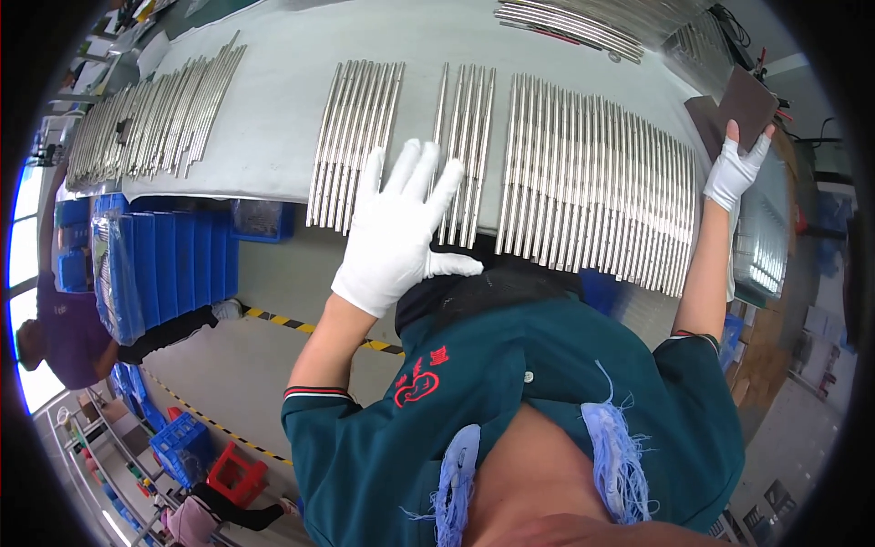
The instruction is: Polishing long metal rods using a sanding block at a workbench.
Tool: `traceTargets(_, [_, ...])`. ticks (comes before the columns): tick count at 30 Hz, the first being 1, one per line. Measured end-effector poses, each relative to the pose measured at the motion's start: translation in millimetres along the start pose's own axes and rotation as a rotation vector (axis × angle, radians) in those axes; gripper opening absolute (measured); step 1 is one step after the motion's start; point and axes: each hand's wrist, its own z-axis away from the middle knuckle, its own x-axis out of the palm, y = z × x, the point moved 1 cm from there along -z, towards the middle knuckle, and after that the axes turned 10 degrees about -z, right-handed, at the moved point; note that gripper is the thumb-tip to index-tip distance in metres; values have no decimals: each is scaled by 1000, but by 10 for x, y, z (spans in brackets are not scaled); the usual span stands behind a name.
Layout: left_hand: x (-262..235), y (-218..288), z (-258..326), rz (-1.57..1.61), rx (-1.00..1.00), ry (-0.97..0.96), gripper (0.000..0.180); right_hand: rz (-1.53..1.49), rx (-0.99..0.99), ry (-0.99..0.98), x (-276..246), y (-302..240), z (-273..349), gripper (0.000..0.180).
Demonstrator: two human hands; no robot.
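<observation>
The gloved left hand [396,232] lies flat, fingers spread, on small groups of metal rods [465,155] at the table's [273,128] near edge, apparently mid-sorting, while the right hand [734,169] pinches a brown pad [749,105] near the right edge.

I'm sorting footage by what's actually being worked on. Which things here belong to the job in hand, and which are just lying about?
In hand:
left hand, flat on the metal rods at the table edge
right hand, gripping a brown pad
wide rod row between them

Lying about:
far rod batch
blue crates
red crate
</observation>
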Motion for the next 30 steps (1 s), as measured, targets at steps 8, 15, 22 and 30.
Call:
traceTargets(8, [150, 169, -144, 6, 2, -67, 127, -17, 40, 16, 9, -32, 0, 81])
traceTargets(15, [178, 250, -179, 54, 31, -26, 117, -55, 29, 7, 21, -9, 4, 79])
traceTargets(22, [202, 480, -331, 163, 173, -112, 106, -39, 40, 26, 1, -88, -9, 78])
traceTargets(30, [206, 632, -418, 207, 220, -88, 101, -50, 16, 45, 32, 25, 0, 77])
